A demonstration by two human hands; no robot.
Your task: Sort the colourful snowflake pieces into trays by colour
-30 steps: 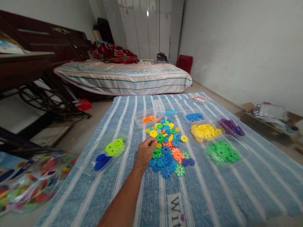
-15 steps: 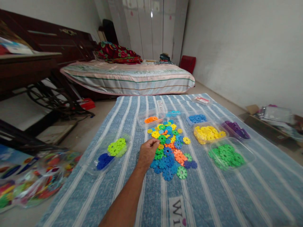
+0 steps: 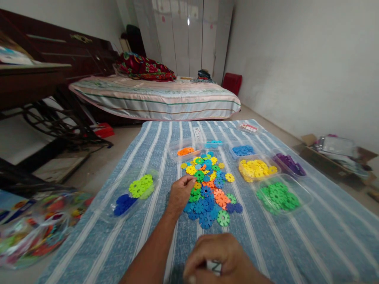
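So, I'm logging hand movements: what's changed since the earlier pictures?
The right hand has come into view at the bottom, below the pile of notched plastic discs; whether it holds anything is unclear. No disc is visibly taken or let go. The left hand stays at the pile's left side; the plastic tubs look unchanged.

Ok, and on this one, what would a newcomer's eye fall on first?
Probably the bright heap of mixed flower-shaped discs in the middle of the striped cloth, with the left hand at its left side. The right hand looms large and blurred at the bottom of the picture. Farther off, the red floral bundle stands out on the bed.
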